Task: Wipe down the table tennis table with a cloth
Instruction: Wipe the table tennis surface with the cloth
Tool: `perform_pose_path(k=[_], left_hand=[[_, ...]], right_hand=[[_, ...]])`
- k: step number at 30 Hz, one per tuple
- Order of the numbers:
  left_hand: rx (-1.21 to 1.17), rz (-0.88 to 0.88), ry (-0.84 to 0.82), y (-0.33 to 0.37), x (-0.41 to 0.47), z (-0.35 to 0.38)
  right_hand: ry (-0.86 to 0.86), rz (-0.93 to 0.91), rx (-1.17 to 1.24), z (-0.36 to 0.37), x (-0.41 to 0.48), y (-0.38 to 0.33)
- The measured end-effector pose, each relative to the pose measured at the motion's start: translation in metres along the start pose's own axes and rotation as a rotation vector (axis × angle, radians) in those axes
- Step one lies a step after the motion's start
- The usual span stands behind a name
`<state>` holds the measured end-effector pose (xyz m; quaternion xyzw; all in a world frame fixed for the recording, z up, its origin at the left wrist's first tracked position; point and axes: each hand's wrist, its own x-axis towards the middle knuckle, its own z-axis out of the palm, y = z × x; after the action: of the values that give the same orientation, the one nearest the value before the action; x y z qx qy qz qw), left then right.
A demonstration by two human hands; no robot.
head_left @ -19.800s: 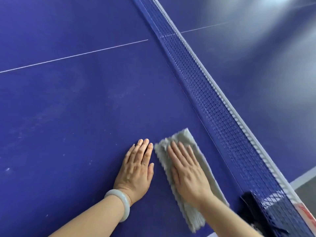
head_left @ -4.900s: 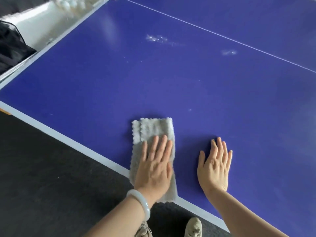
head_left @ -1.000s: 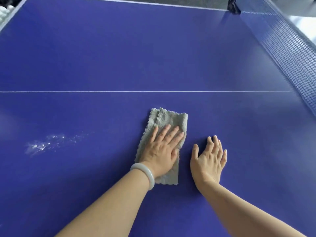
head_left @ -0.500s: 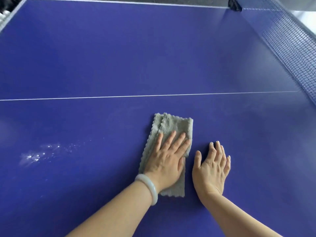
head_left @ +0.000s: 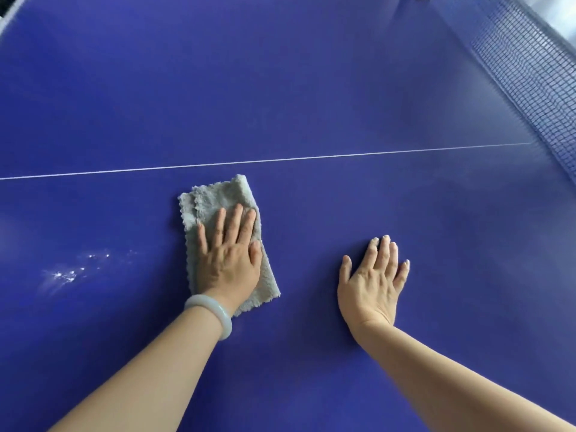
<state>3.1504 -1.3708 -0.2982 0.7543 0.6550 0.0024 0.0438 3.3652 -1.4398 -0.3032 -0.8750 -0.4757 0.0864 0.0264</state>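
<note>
A folded grey cloth (head_left: 218,198) lies flat on the blue table tennis table (head_left: 280,88), just below the white centre line (head_left: 280,159). My left hand (head_left: 229,254), with a pale bangle on the wrist, presses on the cloth with straight fingers. My right hand (head_left: 372,282) rests flat on the bare table surface to the right of the cloth, a hand's width or more away from it. A patch of shiny wet specks (head_left: 73,269) sits on the table left of the cloth.
The net (head_left: 536,76) runs along the right side of the table, from the top right down toward the right edge. The table's left edge (head_left: 7,23) shows at the top left corner.
My left hand has slid the cloth to the left, toward the wet specks, and the cloth has turned slightly. The gap between cloth and right hand has widened.
</note>
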Motion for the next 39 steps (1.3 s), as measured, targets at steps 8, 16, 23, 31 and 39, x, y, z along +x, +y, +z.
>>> perform_pose_path(k=[8,16,23,31,39], left_hand=[[-0.049,0.076,-0.067,0.042,-0.121,0.0],[-0.075,0.107,-0.137,0.039,-0.113,-0.001],[-0.029,0.476,-0.175,0.0,-0.035,-0.003],[-0.034,0.011,-0.032,-0.094,0.053,-0.005],[-0.03,-0.389,-0.001,-0.102,-0.032,-0.003]], right_hand=[[-0.03,-0.036,-0.023,-0.008,-0.004,-0.005],[0.005,-0.434,0.218,0.011,-0.032,-0.067],[0.013,-0.336,0.23,0.014,-0.031,-0.073],[0.041,-0.298,0.189,0.017,-0.032,-0.076],[0.04,-0.312,0.151,0.018,-0.033,-0.078]])
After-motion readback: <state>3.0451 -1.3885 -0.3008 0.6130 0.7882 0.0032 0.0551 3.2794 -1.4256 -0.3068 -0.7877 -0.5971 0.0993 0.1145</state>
